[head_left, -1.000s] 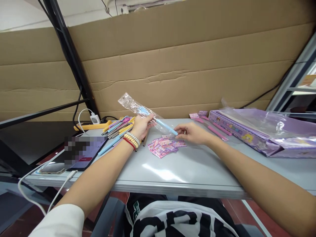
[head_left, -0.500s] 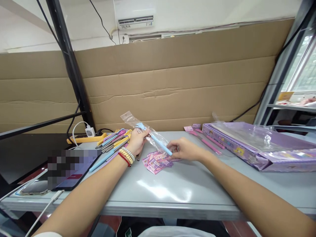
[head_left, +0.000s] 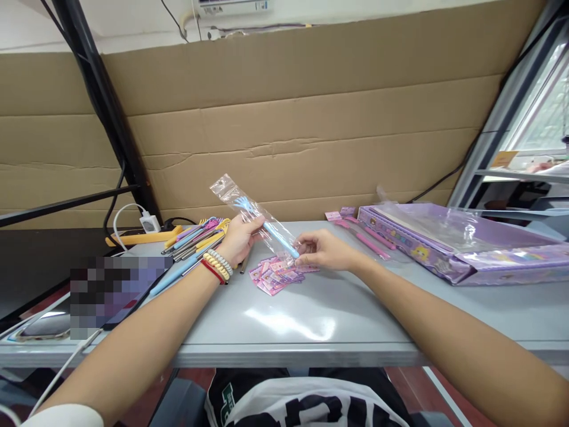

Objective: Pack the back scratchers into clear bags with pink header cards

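Note:
My left hand point(head_left: 240, 238) pinches a clear plastic bag point(head_left: 226, 188) around its middle. Inside the bag lies a light blue stick point(head_left: 279, 238) with a small hand-shaped end at the upper left. The fingers of my right hand point(head_left: 320, 249) are closed on the lower right end of the bag, by the stick's tip. Just below the bag, a pile of pink and purple cards point(head_left: 275, 276) lies on the grey table point(head_left: 284, 320). Several colourful sticks with metal shafts point(head_left: 189, 243) are heaped to the left of my left hand.
Two bagged pink sticks point(head_left: 371, 244) lie right of my right hand, beside a purple open box point(head_left: 462, 261) with plastic on it. At the left are a tablet point(head_left: 146, 281), a white charger point(head_left: 150, 222) and a cable. A cardboard panel point(head_left: 311, 136) stands behind the table.
The camera view has tilted down. The blue stick has slid further into the bag, and its hand-shaped end is now beyond my left fingers. Both hands keep hold at the bag.

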Demonstrator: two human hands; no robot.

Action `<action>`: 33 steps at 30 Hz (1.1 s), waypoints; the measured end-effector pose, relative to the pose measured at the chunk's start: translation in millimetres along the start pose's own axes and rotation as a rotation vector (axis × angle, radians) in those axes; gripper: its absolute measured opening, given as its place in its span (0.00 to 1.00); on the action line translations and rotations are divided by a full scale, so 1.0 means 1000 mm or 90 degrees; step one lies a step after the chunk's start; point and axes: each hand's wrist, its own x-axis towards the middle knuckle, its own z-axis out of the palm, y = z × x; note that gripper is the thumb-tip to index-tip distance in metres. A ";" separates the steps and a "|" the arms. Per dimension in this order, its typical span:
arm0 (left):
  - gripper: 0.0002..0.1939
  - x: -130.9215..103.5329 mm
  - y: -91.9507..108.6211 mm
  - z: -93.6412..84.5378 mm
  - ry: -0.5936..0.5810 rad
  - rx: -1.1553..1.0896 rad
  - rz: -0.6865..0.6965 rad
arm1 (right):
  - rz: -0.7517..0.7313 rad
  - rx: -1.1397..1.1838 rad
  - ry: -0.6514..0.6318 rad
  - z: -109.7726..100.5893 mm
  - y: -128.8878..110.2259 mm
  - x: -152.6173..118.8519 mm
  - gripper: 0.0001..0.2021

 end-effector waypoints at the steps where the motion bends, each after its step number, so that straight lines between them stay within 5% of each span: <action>1: 0.16 -0.002 -0.001 0.001 -0.024 0.011 -0.022 | -0.012 -0.010 0.011 0.000 0.000 0.000 0.17; 7: 0.13 -0.011 -0.005 0.009 -0.096 0.053 -0.111 | -0.070 -0.155 0.009 -0.001 -0.003 -0.001 0.13; 19: 0.08 -0.008 -0.008 0.009 -0.049 0.095 -0.145 | -0.077 -0.189 -0.089 -0.002 -0.007 -0.003 0.13; 33: 0.08 -0.011 -0.006 0.012 -0.055 0.047 -0.118 | -0.091 -0.252 0.044 0.003 -0.007 -0.001 0.08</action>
